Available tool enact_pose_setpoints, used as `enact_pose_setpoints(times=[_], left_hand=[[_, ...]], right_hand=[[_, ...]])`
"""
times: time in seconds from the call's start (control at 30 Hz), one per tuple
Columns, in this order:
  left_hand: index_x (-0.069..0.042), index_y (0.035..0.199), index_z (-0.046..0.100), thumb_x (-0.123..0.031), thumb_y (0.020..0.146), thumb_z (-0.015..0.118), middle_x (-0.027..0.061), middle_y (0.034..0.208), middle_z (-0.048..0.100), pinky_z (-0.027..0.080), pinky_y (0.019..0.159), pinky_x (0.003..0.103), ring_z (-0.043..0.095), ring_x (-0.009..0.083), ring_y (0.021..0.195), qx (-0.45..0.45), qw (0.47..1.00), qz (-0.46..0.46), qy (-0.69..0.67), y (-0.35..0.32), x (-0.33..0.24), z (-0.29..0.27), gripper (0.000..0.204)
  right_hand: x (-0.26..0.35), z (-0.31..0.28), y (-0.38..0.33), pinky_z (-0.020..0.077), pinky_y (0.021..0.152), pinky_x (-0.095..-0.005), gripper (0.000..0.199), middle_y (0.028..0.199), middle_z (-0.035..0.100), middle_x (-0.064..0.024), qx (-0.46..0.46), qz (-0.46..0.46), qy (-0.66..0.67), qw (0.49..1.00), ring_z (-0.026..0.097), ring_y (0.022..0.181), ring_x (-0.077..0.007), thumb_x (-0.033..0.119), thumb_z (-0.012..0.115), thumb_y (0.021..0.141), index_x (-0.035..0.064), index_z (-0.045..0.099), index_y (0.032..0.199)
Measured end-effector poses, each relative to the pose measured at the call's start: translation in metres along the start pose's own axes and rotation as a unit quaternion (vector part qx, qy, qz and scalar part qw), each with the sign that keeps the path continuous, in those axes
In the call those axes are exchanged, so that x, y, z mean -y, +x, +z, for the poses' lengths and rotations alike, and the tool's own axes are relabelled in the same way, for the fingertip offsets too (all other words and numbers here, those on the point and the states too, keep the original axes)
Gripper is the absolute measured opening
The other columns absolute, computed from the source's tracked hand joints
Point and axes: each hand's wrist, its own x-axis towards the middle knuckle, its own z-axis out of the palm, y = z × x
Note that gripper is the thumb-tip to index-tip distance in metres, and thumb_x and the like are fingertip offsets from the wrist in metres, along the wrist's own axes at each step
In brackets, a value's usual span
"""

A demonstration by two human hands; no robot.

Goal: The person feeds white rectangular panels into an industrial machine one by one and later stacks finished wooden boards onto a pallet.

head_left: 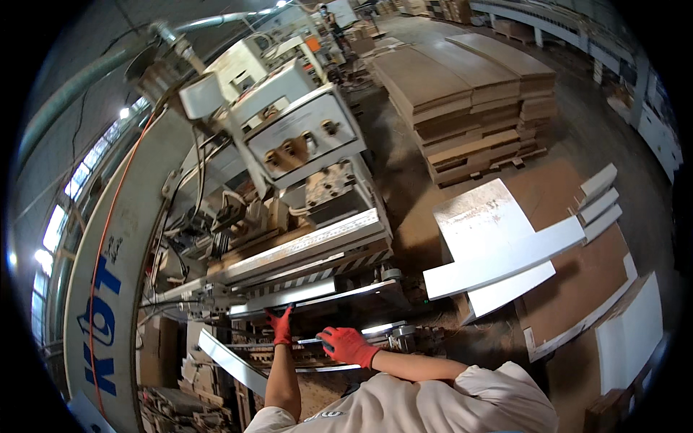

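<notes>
My left hand, in a red glove with dark fingertips, reaches up to the near edge of a long pale panel lying on the machine bed. Its thumb and fingers are spread, touching or very close to that edge. To its right and nearer to me, my right hand wears a matching red glove. The fingers there are curled in, beside a thin metal rail. Whatever they may hold is hidden. A narrow white strip slants below and left of my left hand.
A woodworking machine with a knobbed control panel stands ahead. Its long beam crosses above my hands. White boards lie on a brown sheet at right. A tall board stack stands behind. A large pale housing rises at left.
</notes>
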Motion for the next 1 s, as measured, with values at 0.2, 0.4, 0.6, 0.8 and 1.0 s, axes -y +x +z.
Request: enact_pose_setpoints(times=[0.2,0.4,0.6,0.8,1.0], left_hand=[[-0.023,0.155,0.004,-0.048,0.066,0.084,0.0311,0.154,0.004,0.028,0.111,0.050,0.016,0.0442,0.143,-0.003,0.997,0.034,0.062,0.023,0.014,0.002,0.122],[-0.019,0.155,0.008,-0.051,0.067,0.082,0.0251,0.156,0.009,0.024,0.113,0.048,0.015,0.0409,0.143,-0.003,0.998,0.014,0.063,0.017,0.010,0.001,0.119],[-0.020,0.155,0.010,-0.049,0.069,0.081,0.0177,0.159,0.005,0.023,0.115,0.044,0.014,0.0345,0.145,-0.004,0.998,0.036,0.048,0.024,0.020,-0.003,0.115],[-0.006,0.153,0.012,-0.042,0.078,0.077,0.0147,0.157,0.021,0.031,0.111,0.041,0.027,0.0257,0.141,0.099,0.990,0.052,-0.086,-0.005,-0.016,0.006,0.105],[-0.001,0.152,0.013,-0.047,0.069,0.081,0.0202,0.155,0.021,0.022,0.115,0.038,0.022,0.0283,0.143,0.064,0.990,0.095,-0.082,-0.005,-0.005,0.002,0.117]], right_hand=[[-0.004,0.000,-0.002,0.0512,0.074,-0.0417,0.030,0.098,0.059,-0.0120,-0.036,-0.014,0.016,0.999,0.063,0.086,-0.0296,0.024,0.063,0.083,0.0096,0.062,0.109],[-0.007,-0.001,-0.005,0.0509,0.072,-0.0427,0.030,0.097,0.059,-0.0123,-0.032,-0.013,0.025,0.999,0.063,0.085,-0.0303,0.023,0.065,0.080,0.0098,0.061,0.107],[-0.010,0.004,-0.002,0.0507,0.071,-0.0432,0.032,0.096,0.057,-0.0122,-0.046,-0.021,0.030,0.998,0.062,0.083,-0.0302,0.024,0.066,0.079,0.0095,0.060,0.107],[-0.018,0.004,0.004,0.0501,0.074,-0.0453,0.038,0.101,0.058,-0.0138,-0.030,-0.005,0.028,0.999,0.061,0.088,-0.0325,0.027,0.063,0.079,0.0078,0.060,0.113],[-0.010,0.005,0.007,0.0520,0.074,-0.0415,0.039,0.106,0.061,-0.0091,0.009,-0.006,0.006,1.000,0.063,0.088,-0.0306,0.027,0.064,0.079,0.0115,0.062,0.115]])
